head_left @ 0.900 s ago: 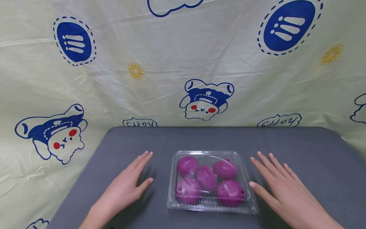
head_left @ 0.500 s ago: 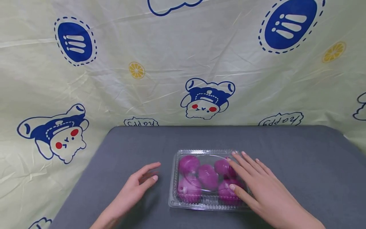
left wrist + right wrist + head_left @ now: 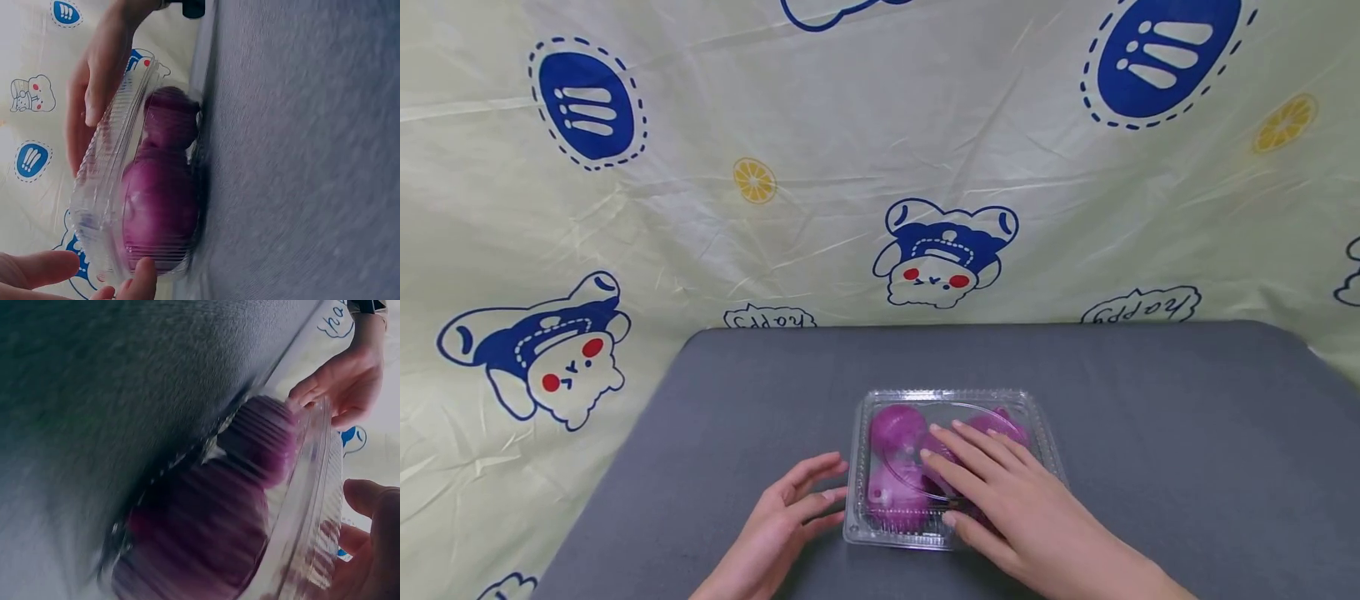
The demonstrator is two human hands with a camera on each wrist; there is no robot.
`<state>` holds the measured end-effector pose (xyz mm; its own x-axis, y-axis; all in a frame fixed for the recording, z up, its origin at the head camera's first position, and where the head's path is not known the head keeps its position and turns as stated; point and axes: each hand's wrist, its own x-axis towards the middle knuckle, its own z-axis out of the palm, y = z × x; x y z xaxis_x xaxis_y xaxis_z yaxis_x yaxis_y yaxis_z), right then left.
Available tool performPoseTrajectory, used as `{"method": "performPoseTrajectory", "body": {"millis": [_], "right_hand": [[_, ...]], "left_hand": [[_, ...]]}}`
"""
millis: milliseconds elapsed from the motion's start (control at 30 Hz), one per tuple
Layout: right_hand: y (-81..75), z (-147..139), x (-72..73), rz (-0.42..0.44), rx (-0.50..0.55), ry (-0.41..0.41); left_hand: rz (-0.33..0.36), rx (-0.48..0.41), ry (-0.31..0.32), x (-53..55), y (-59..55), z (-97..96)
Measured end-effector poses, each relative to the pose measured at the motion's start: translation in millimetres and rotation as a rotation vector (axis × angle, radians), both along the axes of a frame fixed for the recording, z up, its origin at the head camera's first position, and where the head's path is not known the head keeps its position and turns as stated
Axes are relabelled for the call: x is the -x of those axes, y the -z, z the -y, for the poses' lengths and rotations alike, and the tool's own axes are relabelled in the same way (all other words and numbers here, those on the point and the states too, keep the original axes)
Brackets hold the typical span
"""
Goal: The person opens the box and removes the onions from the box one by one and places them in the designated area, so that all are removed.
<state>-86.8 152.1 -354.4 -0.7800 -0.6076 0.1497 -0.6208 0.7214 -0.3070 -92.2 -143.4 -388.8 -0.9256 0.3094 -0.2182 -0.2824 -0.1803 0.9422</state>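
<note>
A clear plastic clamshell box (image 3: 865, 400) rests on the table with several red onions (image 3: 897, 429) inside, its lid down. My left hand (image 3: 778, 525) is at the box's left side, fingertips right at the wall, fingers loosely bent. In the left wrist view those fingers meet the ribbed end of the box beside a large onion (image 3: 159, 212). Across the right half of the lid lies my right hand (image 3: 1030, 508), fingers spread and nearly straight, hiding some onions. The right wrist view has the onions (image 3: 206, 512) blurred behind the ribbed wall.
A grey cloth-covered table (image 3: 1150, 400) extends around the box, its far edge meeting a hanging curtain (image 3: 820, 250). Blue cartoon animals, orange slices and lettering are printed on the curtain.
My right hand has moved left from beside the box to over its lid. My left hand has come rightward to the box's left side. The box stays in about the same place.
</note>
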Motion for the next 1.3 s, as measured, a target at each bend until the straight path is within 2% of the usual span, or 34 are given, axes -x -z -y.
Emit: {"method": "performPoseTrajectory", "body": {"millis": [233, 567, 1000, 1300], "right_hand": [[1.7, 14.1, 1.1, -0.011, -0.013, -0.105], [-2.9, 40.8, 9.7, -0.012, 0.008, -0.216], [-0.5, 62.9, 33.2, -0.027, 0.033, -0.345], [0.2, 71.9, 39.6, 0.030, 0.015, -0.335]], "left_hand": [[0.064, -0.055, 0.017, -1.2, 6.7, -5.2], [0.141, -0.167, 0.046, -2.9, 5.6, -5.6], [0.213, -0.245, 0.053, -0.7, 8.3, -1.8], [0.235, -0.294, 0.064, 0.0, 11.4, -0.7]]}}
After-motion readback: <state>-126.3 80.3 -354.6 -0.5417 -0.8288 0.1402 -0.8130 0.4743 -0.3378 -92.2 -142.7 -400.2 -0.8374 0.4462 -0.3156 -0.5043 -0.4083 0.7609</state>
